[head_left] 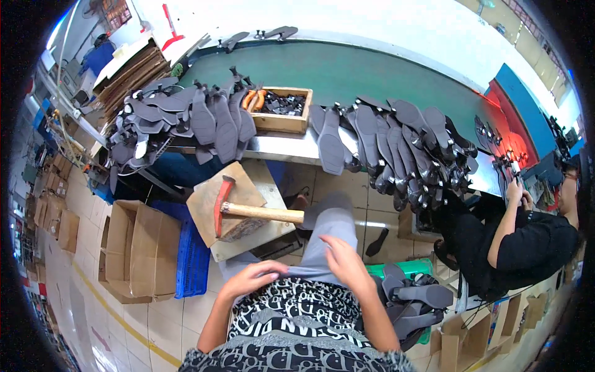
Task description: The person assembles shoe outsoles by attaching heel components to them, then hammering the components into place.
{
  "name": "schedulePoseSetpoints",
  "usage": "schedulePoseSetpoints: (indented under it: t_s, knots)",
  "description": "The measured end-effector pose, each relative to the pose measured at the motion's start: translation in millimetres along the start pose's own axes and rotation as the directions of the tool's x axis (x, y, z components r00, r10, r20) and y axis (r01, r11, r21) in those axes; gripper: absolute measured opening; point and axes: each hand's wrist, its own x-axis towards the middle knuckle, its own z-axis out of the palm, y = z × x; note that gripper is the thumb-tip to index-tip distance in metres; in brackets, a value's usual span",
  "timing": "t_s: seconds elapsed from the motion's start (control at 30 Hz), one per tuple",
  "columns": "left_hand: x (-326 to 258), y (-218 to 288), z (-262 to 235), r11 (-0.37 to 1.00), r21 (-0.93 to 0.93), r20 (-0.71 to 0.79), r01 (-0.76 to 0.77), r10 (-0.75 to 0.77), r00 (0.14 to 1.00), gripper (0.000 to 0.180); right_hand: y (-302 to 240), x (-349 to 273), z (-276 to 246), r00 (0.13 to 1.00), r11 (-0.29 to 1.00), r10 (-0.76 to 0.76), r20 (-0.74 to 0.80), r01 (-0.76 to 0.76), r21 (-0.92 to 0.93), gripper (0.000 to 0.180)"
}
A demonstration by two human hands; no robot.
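Left hand [253, 279] and right hand [347, 263] are loosely uncurled, apparently empty; hammer [260, 212] idle at eleven o'clock, heeled shoes [367, 127] at one, how many finished unclear.

open cardboard box [156, 257] sits beside blue plastic crate [194, 263] on tiled floor [90, 224]; cardboard sheets [135, 74] stacked upper left; co-worker [527, 248] in black, right.

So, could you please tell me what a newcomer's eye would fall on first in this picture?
Probably the red-headed hammer, lying on a brown pad ahead of the person's empty left hand. Next might come the dark shoe soles, heaped along the bench on both sides of a wooden tray. The red glow at the far right, near a co-worker in black, also stands out.
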Motion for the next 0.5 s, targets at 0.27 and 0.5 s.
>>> schedulePoseSetpoints:
  t_s: [0.27,0.5]
  knots:
    - [-206,-83,-6,0.941,-0.231,-0.677,0.249,-0.339,0.653,0.026,165,229,144,0.821,0.796,0.319,0.473,0.038,-0.604,0.024]
    - [-467,-278,116,0.602,-0.271,-0.7,0.751,-0.659,0.275,0.028,195,229,206,0.822,0.788,-0.039,0.568,0.375,-0.488,0.035]
